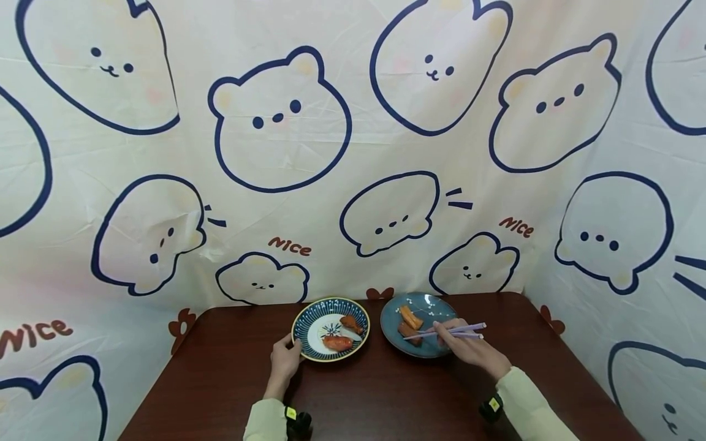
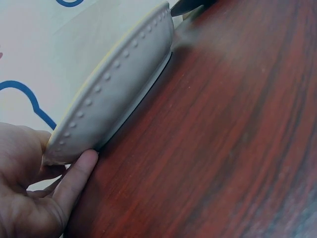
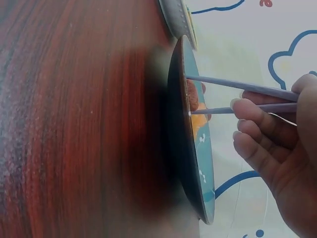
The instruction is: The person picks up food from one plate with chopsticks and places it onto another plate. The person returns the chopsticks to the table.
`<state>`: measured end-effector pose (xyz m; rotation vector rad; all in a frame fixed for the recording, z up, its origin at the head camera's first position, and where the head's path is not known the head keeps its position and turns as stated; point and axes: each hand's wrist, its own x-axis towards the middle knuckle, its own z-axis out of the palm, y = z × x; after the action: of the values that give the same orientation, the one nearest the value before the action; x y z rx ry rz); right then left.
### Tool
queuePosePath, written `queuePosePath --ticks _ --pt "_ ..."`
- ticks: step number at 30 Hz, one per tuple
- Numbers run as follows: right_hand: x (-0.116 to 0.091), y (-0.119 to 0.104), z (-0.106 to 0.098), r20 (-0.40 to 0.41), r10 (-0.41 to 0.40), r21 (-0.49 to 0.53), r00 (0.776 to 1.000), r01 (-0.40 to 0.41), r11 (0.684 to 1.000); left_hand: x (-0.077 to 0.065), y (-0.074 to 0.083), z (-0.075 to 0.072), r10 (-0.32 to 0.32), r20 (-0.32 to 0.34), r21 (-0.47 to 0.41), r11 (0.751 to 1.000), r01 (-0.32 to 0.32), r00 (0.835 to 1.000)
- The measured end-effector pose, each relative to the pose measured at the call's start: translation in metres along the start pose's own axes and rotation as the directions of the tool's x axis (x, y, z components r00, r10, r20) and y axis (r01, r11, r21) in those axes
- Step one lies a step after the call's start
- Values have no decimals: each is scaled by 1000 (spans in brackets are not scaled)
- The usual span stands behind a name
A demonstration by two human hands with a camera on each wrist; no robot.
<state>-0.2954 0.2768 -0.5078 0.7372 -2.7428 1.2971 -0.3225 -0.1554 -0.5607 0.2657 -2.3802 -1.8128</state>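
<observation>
Head view: the left rim of a bowl (image 1: 305,324) is pinched by the left hand (image 1: 284,362); a reddish piece (image 1: 337,343) is seen within it. At the right, just beside the bowl, a plate (image 1: 427,303) is set on the table (image 1: 386,398), bearing a brown piece (image 1: 408,331) and a yellow strip (image 1: 410,316). Two chopsticks (image 1: 467,328) are grasped by the right hand (image 1: 471,350), their tips at the brown piece; whether it is gripped between them cannot be told.
</observation>
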Motion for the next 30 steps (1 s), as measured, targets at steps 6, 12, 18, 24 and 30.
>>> queuePosePath --ticks 6,12,18,24,30 --pt "-1 -12 4 35 -65 -66 997 67 996 0 0 -1 7 6 -3 1000 -7 1000" --pt "0 -24 7 67 -45 -165 997 55 985 1 -1 0 4 -1 4 1000 -4 1000" --pt "4 -18 7 19 -98 -176 995 100 979 2 -3 1 -4 -11 -3 1000 4 1000" --pt "10 -12 3 -16 -55 -227 998 50 973 1 -4 1 -3 -13 -5 1000 3 1000" --pt "14 -13 -1 38 -52 -252 998 59 966 2 -4 1 4 -6 -6 1000 -4 1000"
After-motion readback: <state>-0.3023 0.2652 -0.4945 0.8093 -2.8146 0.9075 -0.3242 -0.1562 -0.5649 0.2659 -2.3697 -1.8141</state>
